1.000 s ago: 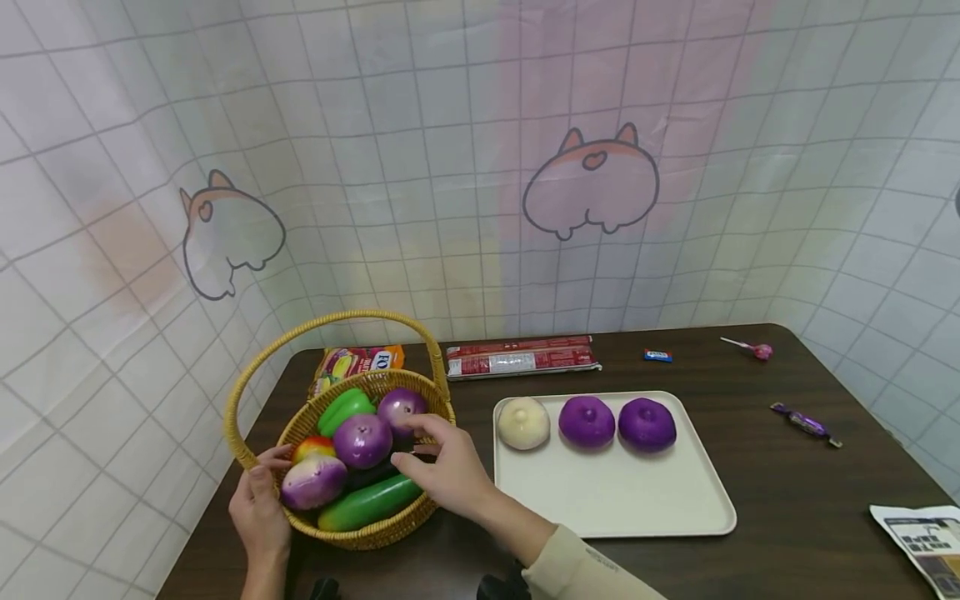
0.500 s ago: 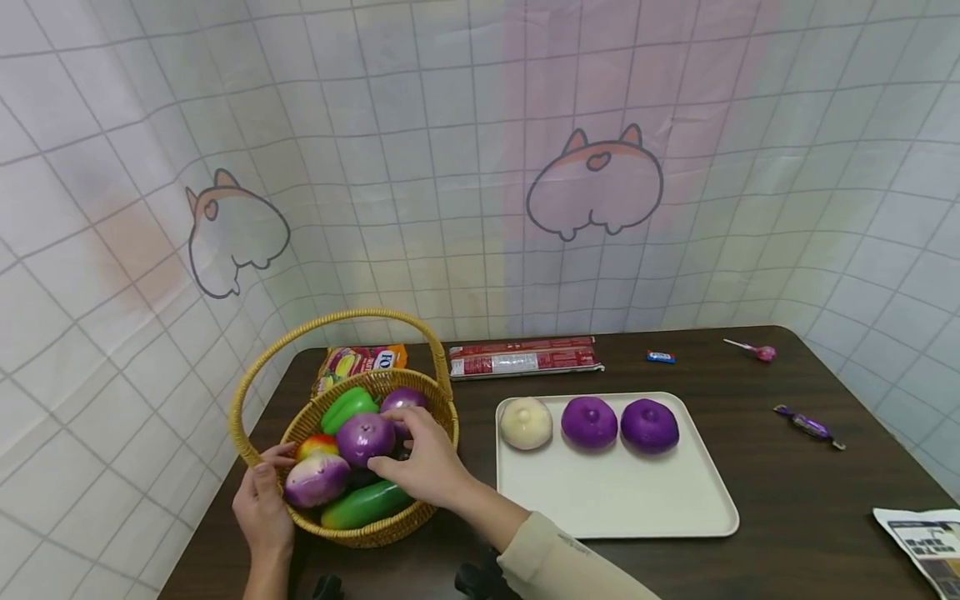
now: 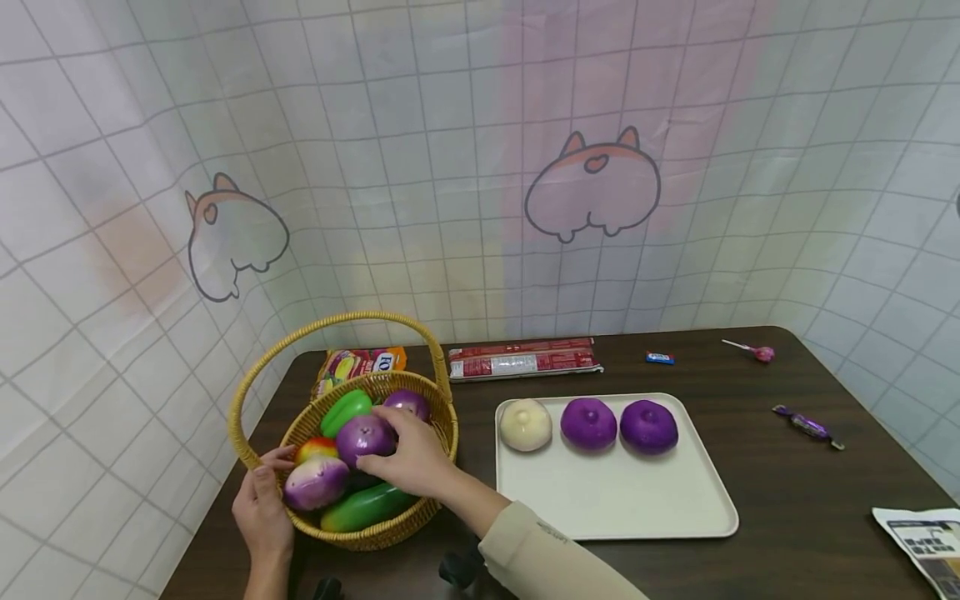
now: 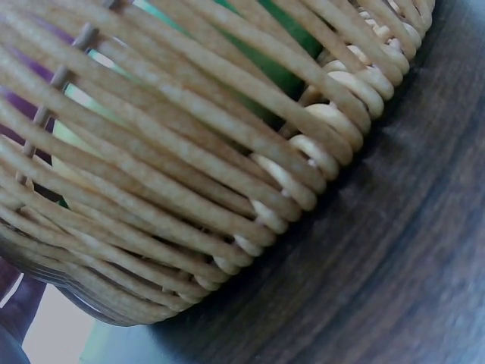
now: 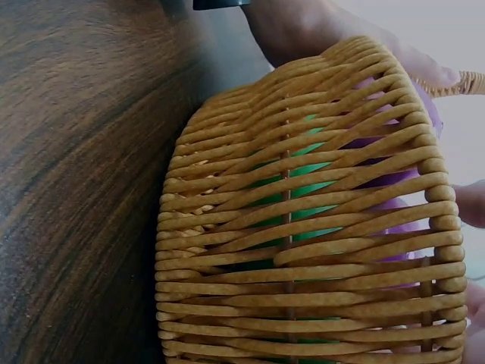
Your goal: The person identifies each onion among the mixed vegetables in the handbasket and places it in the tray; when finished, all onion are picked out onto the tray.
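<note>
A yellow wicker basket (image 3: 390,533) with a tall handle holds several toy vegetables. At its left rim, my left hand (image 3: 262,517) grips the basket where the handle joins. My right hand (image 3: 412,454) reaches in from the right, thumb and fingers against opposite sides of a glossy purple, onion-like ball (image 3: 363,439). Around that ball lie a green pepper (image 3: 345,415), another purple ball (image 3: 407,402), a red-yellow piece (image 3: 317,448), a purple-white turnip (image 3: 317,482) and a long green cucumber-like piece (image 3: 367,507). In the right wrist view, the wicker wall (image 5: 318,250) hides most contents.
Right of the basket lies a white tray (image 3: 615,500) bearing a cream bulb (image 3: 525,425) and two purple bulbs (image 3: 588,423). Behind are a snack bag (image 3: 356,367) and a red packet (image 3: 525,360). A lollipop (image 3: 761,354), small candies (image 3: 808,427) and a printed sheet (image 3: 918,542) lie rightward.
My right hand has moved left and farther into the basket, its thumb and fingers closing in on the middle purple ball. The left hand stays at the rim.
</note>
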Action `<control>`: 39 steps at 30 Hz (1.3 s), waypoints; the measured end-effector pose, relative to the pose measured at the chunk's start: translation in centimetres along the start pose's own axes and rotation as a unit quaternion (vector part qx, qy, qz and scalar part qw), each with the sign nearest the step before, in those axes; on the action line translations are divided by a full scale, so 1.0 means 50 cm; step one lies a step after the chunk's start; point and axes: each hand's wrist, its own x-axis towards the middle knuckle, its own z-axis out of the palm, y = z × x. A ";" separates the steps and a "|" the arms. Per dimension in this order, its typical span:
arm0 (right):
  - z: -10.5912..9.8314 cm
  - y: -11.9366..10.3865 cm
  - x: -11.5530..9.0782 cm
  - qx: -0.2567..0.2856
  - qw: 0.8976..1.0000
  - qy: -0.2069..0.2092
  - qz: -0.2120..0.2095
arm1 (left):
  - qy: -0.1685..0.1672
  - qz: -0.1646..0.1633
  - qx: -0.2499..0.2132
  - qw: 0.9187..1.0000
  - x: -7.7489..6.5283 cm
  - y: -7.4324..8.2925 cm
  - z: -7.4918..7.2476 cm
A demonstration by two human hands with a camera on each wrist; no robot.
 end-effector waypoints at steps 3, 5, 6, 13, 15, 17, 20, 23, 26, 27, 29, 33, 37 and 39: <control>0.001 0.000 0.003 -0.028 0.999 -0.026 -0.006 | 0.000 -0.001 -0.001 1.000 0.000 0.002 0.000; 0.001 0.000 0.004 -0.041 0.998 -0.042 -0.015 | 0.000 -0.002 0.000 1.000 -0.001 0.003 -0.001; 0.002 0.000 0.005 -0.047 0.998 -0.048 -0.018 | 0.000 -0.001 0.001 1.000 -0.001 0.004 -0.001; 0.008 -0.001 0.009 -0.031 0.998 -0.055 0.004 | 0.002 0.000 0.003 1.000 -0.003 0.004 -0.003; 0.009 0.000 0.010 -0.025 0.998 -0.053 0.013 | 0.003 0.000 0.001 1.000 -0.003 0.003 -0.004; 0.011 -0.001 0.011 -0.023 0.998 -0.051 0.020 | 0.003 0.001 -0.001 1.000 -0.003 0.003 -0.004; 0.013 -0.003 0.012 -0.027 0.998 -0.047 0.029 | 0.003 0.000 -0.004 1.000 -0.002 0.002 -0.004; 0.014 -0.004 0.011 -0.040 0.998 -0.042 0.040 | 0.003 0.000 -0.007 1.000 -0.003 0.001 -0.003; 0.014 -0.005 0.010 -0.059 0.996 -0.038 0.046 | 0.000 -0.001 -0.009 1.000 -0.003 -0.001 -0.001; 0.014 -0.005 0.009 -0.064 0.996 -0.040 0.046 | 0.000 -0.001 -0.009 1.000 -0.003 -0.002 -0.001; 0.015 -0.005 0.008 -0.070 0.996 -0.045 0.042 | -0.002 0.000 -0.008 1.000 -0.003 -0.003 0.000; 0.015 -0.007 0.005 -0.066 0.996 -0.057 0.023 | -0.001 0.004 -0.005 1.000 -0.002 -0.005 0.001; 0.015 -0.007 0.003 -0.060 0.997 -0.053 0.005 | 0.003 0.007 -0.007 1.000 -0.002 -0.007 0.000; 0.015 -0.008 0.001 -0.058 0.997 -0.050 0.005 | 0.005 0.009 -0.007 1.000 -0.001 -0.008 0.000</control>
